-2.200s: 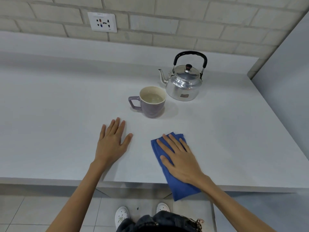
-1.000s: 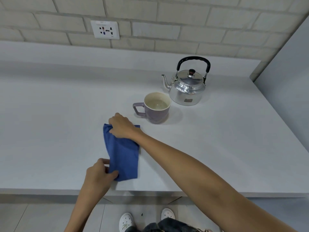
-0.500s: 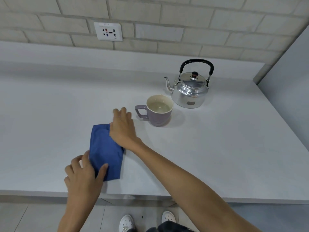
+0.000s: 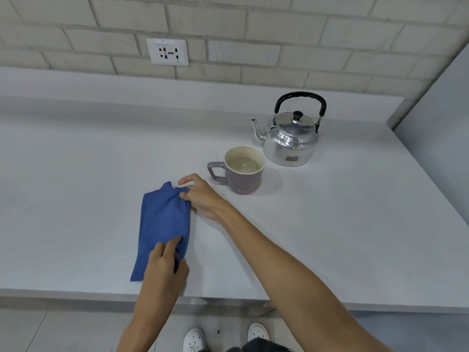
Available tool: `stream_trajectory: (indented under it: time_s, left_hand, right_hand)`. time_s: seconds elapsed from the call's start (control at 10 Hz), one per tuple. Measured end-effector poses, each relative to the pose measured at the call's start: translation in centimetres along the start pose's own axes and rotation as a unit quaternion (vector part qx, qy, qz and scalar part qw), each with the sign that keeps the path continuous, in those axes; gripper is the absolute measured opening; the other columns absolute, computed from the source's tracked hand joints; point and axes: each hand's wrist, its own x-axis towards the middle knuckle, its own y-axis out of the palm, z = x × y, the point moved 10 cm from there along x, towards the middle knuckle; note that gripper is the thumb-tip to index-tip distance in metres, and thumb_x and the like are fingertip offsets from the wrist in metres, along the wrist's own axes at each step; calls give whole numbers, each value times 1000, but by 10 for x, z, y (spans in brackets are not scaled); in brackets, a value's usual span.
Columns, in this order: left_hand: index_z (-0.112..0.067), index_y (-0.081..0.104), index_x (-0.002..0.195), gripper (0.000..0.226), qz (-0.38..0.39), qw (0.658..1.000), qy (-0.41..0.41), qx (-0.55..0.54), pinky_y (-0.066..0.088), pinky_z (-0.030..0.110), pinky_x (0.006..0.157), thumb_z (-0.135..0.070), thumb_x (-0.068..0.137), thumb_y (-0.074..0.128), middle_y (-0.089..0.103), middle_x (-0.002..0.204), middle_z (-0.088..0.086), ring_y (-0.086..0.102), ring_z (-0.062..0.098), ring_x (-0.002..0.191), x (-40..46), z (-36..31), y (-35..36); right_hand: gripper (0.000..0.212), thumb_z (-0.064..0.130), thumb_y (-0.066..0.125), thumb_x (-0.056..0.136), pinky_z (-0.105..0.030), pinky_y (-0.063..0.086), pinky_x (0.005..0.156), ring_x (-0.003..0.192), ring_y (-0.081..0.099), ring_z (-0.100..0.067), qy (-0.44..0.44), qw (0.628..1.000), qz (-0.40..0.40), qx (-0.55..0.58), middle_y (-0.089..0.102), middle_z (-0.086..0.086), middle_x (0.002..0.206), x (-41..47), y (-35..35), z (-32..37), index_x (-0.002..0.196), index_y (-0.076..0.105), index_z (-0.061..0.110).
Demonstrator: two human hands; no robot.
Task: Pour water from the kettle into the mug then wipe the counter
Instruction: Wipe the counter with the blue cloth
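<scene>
A folded blue cloth point(image 4: 162, 222) lies lengthwise on the grey counter point(image 4: 330, 224), near its front edge. My right hand point(image 4: 203, 196) pinches the cloth's far right corner. My left hand point(image 4: 165, 268) grips the near end of the cloth, fingers on top. A purple mug point(image 4: 241, 171) with water in it stands just right of my right hand, handle pointing left. Behind the mug sits a shiny metal kettle point(image 4: 291, 138) with a black handle, spout pointing left.
A brick wall with a white socket plate point(image 4: 168, 52) runs behind a raised ledge. A grey panel point(image 4: 441, 123) closes off the counter's right side. The counter's front edge runs just under my left wrist; my white shoes point(image 4: 195, 339) show on the floor below.
The cloth went from the right of the counter to the left of the mug. My right hand shifted from lying flat on it to pinching its far corner; my left hand now grips its near end.
</scene>
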Motion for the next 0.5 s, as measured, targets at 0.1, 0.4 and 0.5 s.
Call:
stream_trajectory:
  time_s: [0.1, 0.4, 0.5]
  left_hand:
    - [-1, 52, 130, 47, 19, 999, 29, 34, 36, 29, 72, 8, 84, 57, 45, 88, 12, 42, 23, 82, -5, -6, 5]
    - [-6, 64, 117, 33, 38, 994, 98, 30, 39, 27, 69, -17, 86, 66, 47, 78, 4, 44, 21, 75, 1, -18, 4]
    - [-5, 72, 99, 16, -2, 989, 147, 18, 39, 28, 60, -9, 86, 65, 47, 68, 4, 44, 20, 64, 14, -42, -14]
  right_hand:
    - [43, -8, 34, 84, -28, 42, 83, 107, 49, -25, -46, 994, -7, -99, 50, -16, 123, -2, 0, 2, 123, 44, 9]
    - [59, -13, 37, 84, -33, 33, 105, 134, 31, -27, -201, 930, -46, -303, 30, -16, 149, -28, 4, 43, 139, 34, 6]
    - [42, -9, 38, 87, -33, 46, 88, 111, 55, -28, -232, 930, -72, -276, 59, -18, 121, -51, -10, 78, 124, 52, 4]
